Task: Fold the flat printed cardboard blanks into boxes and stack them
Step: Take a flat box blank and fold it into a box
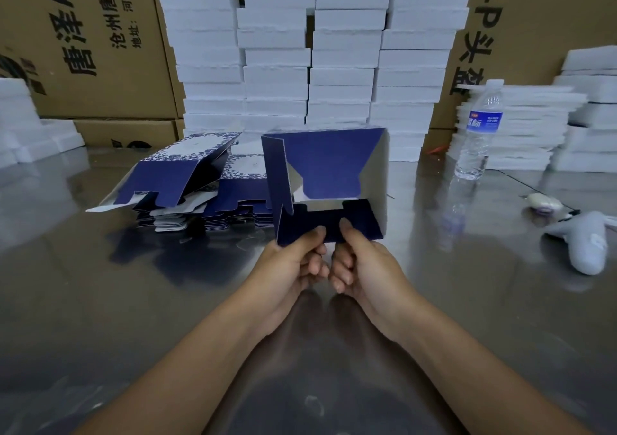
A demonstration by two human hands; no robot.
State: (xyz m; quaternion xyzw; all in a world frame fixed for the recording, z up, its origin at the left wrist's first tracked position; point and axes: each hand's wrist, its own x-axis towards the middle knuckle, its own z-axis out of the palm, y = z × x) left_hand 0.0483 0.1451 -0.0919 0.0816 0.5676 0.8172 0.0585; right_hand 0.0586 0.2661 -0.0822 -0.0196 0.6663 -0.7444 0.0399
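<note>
At 6 o'clock, two bare forearms over the glossy counter (100, 301). Just beyond, at centre, left hand (290, 261) and right hand (362, 261) side by side, nearly touching. Each pinching the near blue flap (334, 224) of a half-folded box (334, 161), thumbs on top, fingers curled beneath. Box upright just past the hands, open end toward the camera, blue panel inside, grey-white board along its right wall. At 9 o'clock from the box, just beside it, a low stack of flat blanks (217, 217) on the counter. Tilted on top, one partly opened blank (167, 176), blue with a white floral panel. At 3 o'clock, a grey handheld device (584, 244) and a small pale object (544, 202). At 2 o'clock, an upright water bottle (477, 130). At 12 o'clock, farthest back, tall columns of white foam blocks (277, 67). Brown printed cartons (83, 50) at 10 and 1 o'clock.
</note>
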